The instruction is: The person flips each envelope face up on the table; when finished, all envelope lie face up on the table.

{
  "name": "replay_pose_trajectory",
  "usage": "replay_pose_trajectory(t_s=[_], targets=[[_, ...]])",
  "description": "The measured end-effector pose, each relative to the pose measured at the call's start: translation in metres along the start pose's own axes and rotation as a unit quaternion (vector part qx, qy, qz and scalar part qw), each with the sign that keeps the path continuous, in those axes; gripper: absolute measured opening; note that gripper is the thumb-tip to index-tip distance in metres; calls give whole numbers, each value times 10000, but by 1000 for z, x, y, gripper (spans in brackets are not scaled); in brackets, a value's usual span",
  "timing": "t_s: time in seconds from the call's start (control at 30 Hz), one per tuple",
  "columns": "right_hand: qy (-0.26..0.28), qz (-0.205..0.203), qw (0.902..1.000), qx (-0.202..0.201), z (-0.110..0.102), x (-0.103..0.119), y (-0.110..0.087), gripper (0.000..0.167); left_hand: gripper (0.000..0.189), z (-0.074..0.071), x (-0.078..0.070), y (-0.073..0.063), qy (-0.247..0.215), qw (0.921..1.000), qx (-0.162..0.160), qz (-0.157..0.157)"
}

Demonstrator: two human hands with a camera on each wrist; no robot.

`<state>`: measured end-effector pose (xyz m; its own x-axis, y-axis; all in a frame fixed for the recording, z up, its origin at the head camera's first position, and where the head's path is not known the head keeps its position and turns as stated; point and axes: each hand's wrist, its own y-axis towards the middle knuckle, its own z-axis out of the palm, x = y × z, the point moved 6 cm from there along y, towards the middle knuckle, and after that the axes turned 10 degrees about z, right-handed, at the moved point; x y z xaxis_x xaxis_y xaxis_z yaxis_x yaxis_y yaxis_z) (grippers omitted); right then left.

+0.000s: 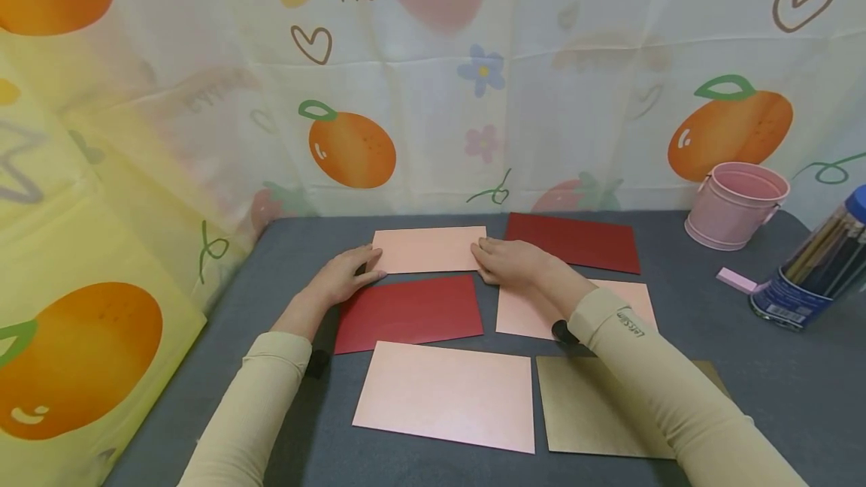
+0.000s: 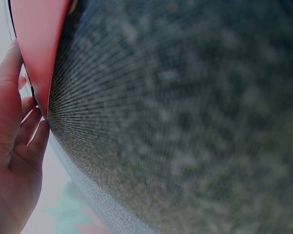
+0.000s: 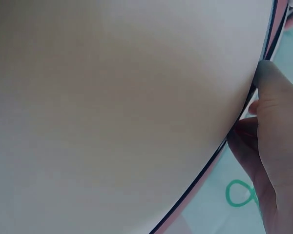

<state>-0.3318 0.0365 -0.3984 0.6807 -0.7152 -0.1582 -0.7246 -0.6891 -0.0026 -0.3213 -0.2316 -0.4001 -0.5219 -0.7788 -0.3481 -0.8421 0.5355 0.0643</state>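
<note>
At the back of the table lies a light pink card [image 1: 429, 250], with a hand at each short end. My left hand [image 1: 346, 275] holds its left end, fingers at the side edge and thumb by the front corner. Opposite it, my right hand [image 1: 507, 260] grips the right end with bent fingers. In front of the left hand is a red card [image 1: 413, 313]. Under the right forearm, partly covered, lies another pink card [image 1: 619, 297]. A darker red card [image 1: 575, 243] sits behind the right hand.
Nearer the front lie a large pink card [image 1: 446, 397] and a gold card [image 1: 595, 412], partly covered by the right sleeve. At the right stand a pink bucket [image 1: 734, 209] and a jar of pens [image 1: 801, 291], beside a small pink block [image 1: 736, 280]. A printed cloth [image 1: 419, 81] hangs behind.
</note>
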Motion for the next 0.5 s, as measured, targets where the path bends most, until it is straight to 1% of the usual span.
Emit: replay_pose_trajectory(t_s=[0.1, 0.3, 0.4, 0.5], targets=[[79, 33, 10000, 47, -1, 0, 0, 44, 60, 0, 0, 0, 9, 10000, 6, 6], [195, -97, 9996, -164, -4, 1, 0, 36, 60, 1, 3, 0, -101, 9999, -11, 32], [78, -170, 9996, -229, -3, 2, 1, 34, 59, 0, 4, 0, -137, 9999, -30, 96], [6, -155, 9997, -175, -2, 3, 1, 35, 56, -1, 4, 0, -156, 9997, -77, 168]])
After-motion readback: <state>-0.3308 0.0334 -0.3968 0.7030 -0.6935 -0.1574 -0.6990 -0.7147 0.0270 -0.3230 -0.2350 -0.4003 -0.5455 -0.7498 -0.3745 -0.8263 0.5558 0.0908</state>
